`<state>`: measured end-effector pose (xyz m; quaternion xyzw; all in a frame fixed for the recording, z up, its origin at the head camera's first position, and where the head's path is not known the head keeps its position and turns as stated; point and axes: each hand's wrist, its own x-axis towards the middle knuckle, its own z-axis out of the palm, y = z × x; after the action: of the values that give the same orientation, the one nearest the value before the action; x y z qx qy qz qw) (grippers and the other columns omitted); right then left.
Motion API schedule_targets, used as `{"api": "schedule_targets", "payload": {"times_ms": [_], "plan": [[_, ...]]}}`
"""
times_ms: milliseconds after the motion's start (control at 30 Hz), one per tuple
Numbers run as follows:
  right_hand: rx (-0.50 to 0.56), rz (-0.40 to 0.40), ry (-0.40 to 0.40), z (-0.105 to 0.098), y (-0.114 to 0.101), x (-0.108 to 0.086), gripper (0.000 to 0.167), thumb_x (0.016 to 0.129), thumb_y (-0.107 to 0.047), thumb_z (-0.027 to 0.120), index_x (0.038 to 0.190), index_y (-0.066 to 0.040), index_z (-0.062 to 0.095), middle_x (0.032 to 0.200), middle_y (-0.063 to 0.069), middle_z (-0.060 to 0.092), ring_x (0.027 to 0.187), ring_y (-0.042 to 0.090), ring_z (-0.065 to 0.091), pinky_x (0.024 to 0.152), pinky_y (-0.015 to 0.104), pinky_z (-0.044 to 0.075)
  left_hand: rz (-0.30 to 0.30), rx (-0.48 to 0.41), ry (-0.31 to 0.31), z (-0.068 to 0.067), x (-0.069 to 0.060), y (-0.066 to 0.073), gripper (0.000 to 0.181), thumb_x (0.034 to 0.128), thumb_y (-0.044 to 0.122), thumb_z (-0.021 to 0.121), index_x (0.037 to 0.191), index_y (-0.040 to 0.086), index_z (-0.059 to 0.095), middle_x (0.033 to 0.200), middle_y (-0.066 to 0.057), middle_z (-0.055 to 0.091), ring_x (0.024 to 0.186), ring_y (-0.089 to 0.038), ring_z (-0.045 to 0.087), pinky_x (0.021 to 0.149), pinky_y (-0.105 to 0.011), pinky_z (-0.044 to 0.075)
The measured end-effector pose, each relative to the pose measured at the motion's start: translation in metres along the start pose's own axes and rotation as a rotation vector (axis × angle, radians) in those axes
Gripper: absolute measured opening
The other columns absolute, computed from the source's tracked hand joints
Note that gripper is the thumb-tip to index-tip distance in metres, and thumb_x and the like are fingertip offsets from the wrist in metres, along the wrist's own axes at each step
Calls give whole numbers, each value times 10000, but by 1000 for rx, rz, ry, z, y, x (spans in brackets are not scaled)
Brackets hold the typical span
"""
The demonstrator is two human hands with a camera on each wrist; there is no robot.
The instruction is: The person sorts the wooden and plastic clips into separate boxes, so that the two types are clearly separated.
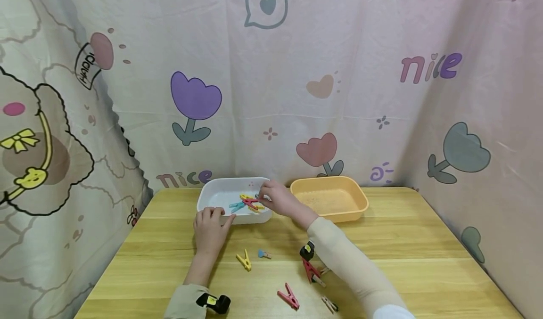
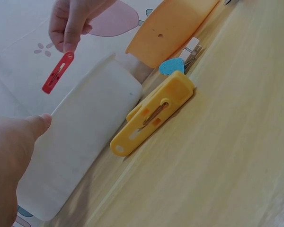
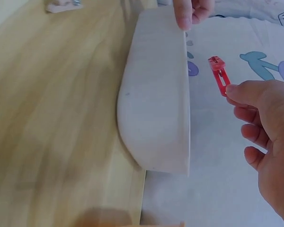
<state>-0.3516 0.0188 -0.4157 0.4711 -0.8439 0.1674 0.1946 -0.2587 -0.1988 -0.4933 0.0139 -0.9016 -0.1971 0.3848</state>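
**One red clothespin [image 1: 251, 202] in the right hand [image 1: 280, 199], over the white basin [image 1: 250, 219]**

In the head view there are two hands, and they are apart from each other. The left hand [image 1: 210, 227] grips the near rim of the white basin. The right hand pinches one end of the red clothespin. Inside this basin lie one blue clothespin [image 1: 236, 207] and some yellow ones; they overlap, so I cannot count these exactly. Just beside, on the right, stands one orange basin [image 1: 339, 199]. On the table [image 1: 178, 257] I count three big clothespins: one yellow clothespin [image 1: 244, 261] and two red clothespins [image 1: 289, 297]. I can also count four small clips, of which one is the blue heart clip [image 1: 264, 254]; one other is partly hidden by the right sleeve [image 1: 352, 257].

In the left wrist view, one thumb presses the outer wall of the white basin near its rim. The yellow clothespin and the blue heart clip lie near each other.

In the right wrist view, thumb and finger pinch the red clothespin by its end, beyond the rim.
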Motion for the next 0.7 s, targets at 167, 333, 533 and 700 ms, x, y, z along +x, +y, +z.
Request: {"api": "schedule_targets", "payload": {"times_ms": [167, 333, 533, 700], "plan": [[16, 64, -53, 0, 1, 15, 52, 891, -163, 702, 884, -112, 709, 923, 25, 633, 876, 161, 547, 791, 298, 472, -12, 5, -17, 0, 1, 0, 367, 785, 365, 800, 892, 55, 635, 942, -159, 583, 925, -359, 501, 831, -481, 390], [9, 143, -99, 1, 1, 30, 82, 911, -208, 686, 936, -134, 714, 982, 17, 633, 910, 153, 542, 827, 285, 487, -18, 10, -21, 1, 2, 0, 364, 791, 365, 796, 890, 55, 633, 944, -158, 579, 931, -360, 494, 829, -479, 385], [-11, 194, -137, 5, 1, 46, 99, 920, -229, 676, 953, -145, 716, 977, 5, 626, 922, 148, 540, 846, 271, 493, -15, 7, -16, 1, 1, 0, 366, 784, 365, 802, 884, 55, 634, 932, -156, 579, 920, -363, 497, 821, -479, 386], [15, 230, -148, 8, 4, 59, 99, 930, -218, 661, 951, -135, 711, 975, 12, 619, 926, 157, 531, 853, 279, 491, -7, 4, -6, 1, 0, 0, 376, 772, 370, 809, 884, 56, 633, 928, -150, 580, 915, -356, 501, 814, -478, 390]]}}
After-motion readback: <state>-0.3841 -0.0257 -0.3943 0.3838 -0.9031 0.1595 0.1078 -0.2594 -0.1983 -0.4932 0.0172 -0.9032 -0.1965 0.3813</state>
